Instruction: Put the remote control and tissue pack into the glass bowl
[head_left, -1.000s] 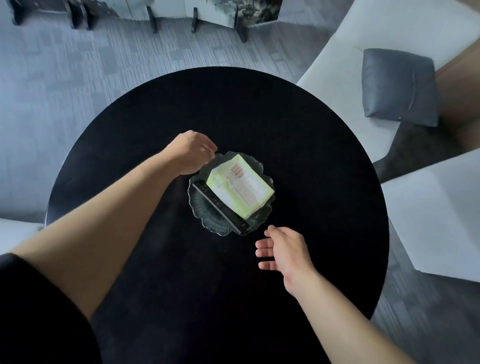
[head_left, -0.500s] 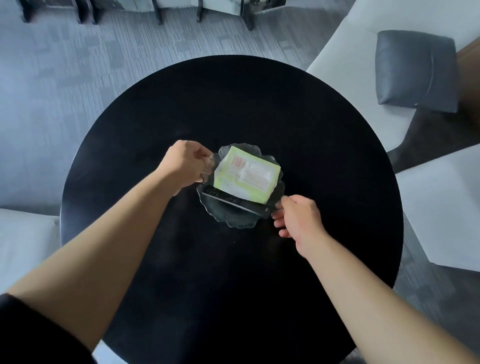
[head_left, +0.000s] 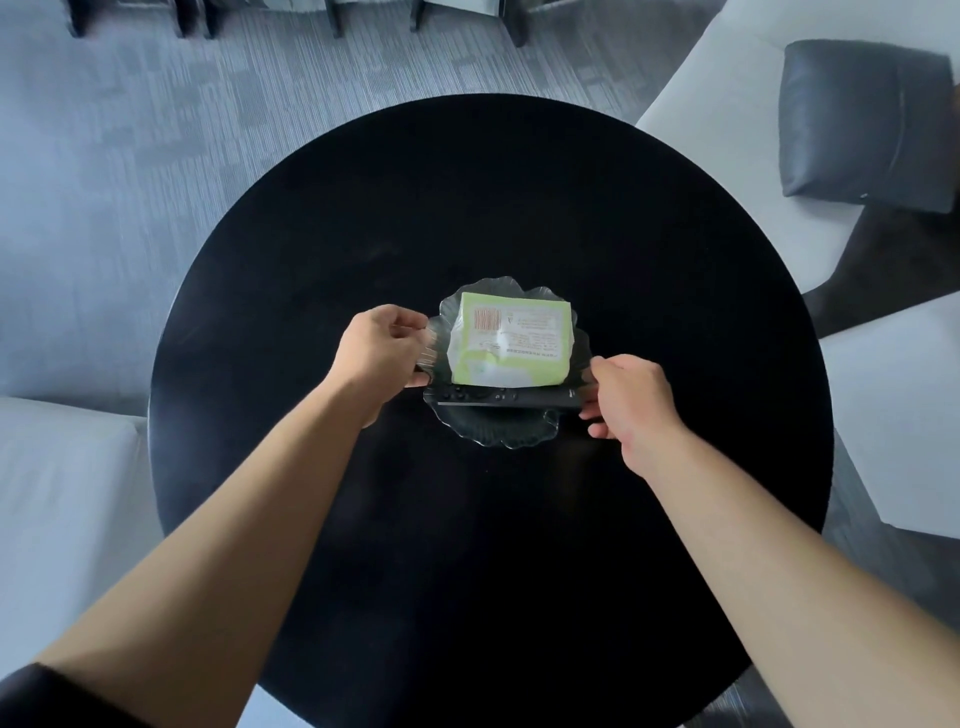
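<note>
A scalloped glass bowl (head_left: 498, 428) sits near the middle of the round black table (head_left: 493, 208). Inside it lies a green and white tissue pack (head_left: 511, 340), resting partly on a black remote control (head_left: 506, 399) that spans the bowl's near side. My left hand (head_left: 379, 353) grips the bowl's left rim. My right hand (head_left: 631, 397) pinches the bowl's right rim beside the remote's end.
Pale sofas stand at the right (head_left: 893, 405), upper right and lower left (head_left: 62, 478). A dark grey cushion (head_left: 862, 122) lies on the upper right sofa. Grey carpet (head_left: 156, 130) surrounds the table, with dark furniture legs along the top edge.
My right hand has come from the table's near side up to the bowl's right rim. The bowl has turned, so the tissue pack and remote now lie level across it.
</note>
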